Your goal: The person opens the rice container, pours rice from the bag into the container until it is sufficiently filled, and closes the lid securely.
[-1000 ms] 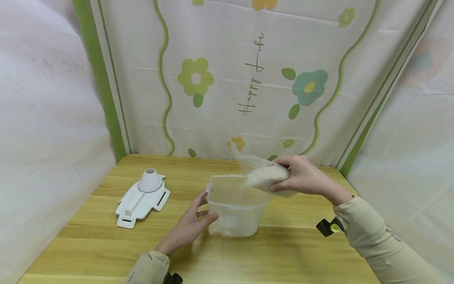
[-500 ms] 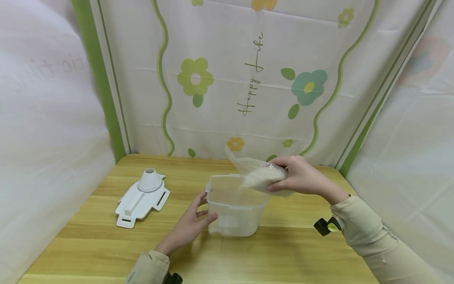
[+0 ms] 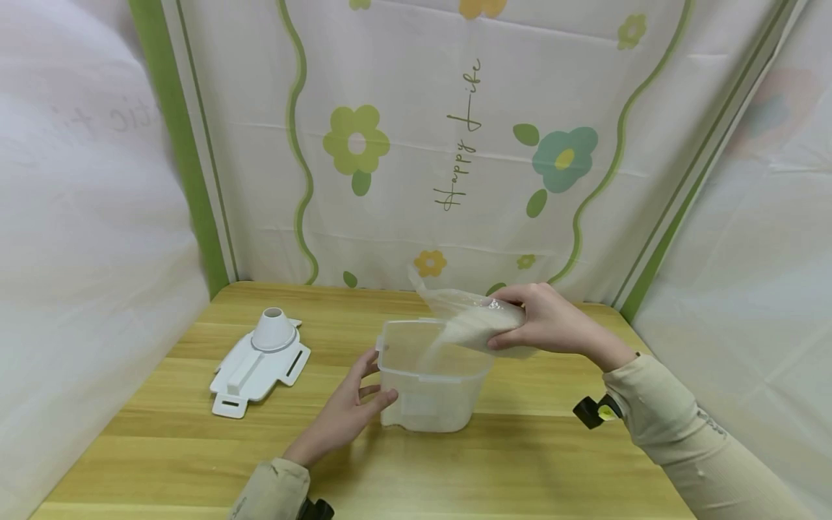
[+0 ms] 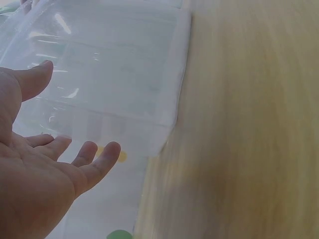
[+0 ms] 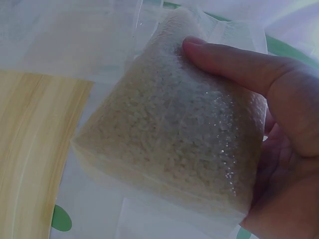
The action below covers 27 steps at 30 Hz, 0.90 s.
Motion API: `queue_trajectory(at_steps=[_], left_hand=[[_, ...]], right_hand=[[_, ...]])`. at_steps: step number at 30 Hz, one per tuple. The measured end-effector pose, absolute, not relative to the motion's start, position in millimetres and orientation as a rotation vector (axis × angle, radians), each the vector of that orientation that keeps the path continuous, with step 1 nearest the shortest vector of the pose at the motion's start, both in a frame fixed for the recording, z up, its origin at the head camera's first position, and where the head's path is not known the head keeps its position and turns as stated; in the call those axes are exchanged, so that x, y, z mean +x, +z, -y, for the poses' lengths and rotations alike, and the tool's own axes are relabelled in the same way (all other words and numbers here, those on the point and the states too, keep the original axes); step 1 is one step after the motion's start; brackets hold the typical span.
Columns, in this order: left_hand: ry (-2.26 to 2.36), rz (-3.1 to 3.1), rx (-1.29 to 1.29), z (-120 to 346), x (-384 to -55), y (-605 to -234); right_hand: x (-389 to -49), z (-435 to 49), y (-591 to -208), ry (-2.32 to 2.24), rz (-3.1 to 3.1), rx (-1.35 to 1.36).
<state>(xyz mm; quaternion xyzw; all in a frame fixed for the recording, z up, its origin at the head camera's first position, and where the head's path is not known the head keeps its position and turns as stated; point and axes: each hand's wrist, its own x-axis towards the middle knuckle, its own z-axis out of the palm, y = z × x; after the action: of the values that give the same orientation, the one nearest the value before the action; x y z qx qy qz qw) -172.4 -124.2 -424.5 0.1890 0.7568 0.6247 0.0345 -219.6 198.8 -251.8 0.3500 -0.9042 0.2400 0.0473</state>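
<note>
My right hand (image 3: 552, 321) grips a clear plastic bag of rice (image 5: 169, 119), thumb across its top face in the right wrist view. The bag is tilted, its loose open end pointing left over the clear plastic container (image 3: 425, 404). A pale stream of rice (image 3: 437, 348) falls from the bag into the container. Beside the container's left wall, my left hand (image 3: 351, 412) has its fingers spread, the thumb near the front corner. The left wrist view shows those fingers (image 4: 102, 162) relaxed and parted along the container wall. The container stands upright on the table.
A white plastic lid-like plate with a raised cone (image 3: 260, 361) lies at the left of the wooden table (image 3: 162, 448). A flower-printed white curtain (image 3: 403, 217) hangs at the back, with further white curtains at both sides.
The right hand and bag have shifted slightly left over the container. The rice stream shows more thickly now, and the rice has slid toward the bag's mouth. The left hand stays in place.
</note>
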Motion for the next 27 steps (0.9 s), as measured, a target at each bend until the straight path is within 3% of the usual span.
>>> queue_trajectory(at_steps=[27], left_hand=[[1.939,-2.303,0.528,124.6,-168.8,-424.4]], right_hand=[[-220.0,-198.1,-251.3,0.753,2.785,1.060]])
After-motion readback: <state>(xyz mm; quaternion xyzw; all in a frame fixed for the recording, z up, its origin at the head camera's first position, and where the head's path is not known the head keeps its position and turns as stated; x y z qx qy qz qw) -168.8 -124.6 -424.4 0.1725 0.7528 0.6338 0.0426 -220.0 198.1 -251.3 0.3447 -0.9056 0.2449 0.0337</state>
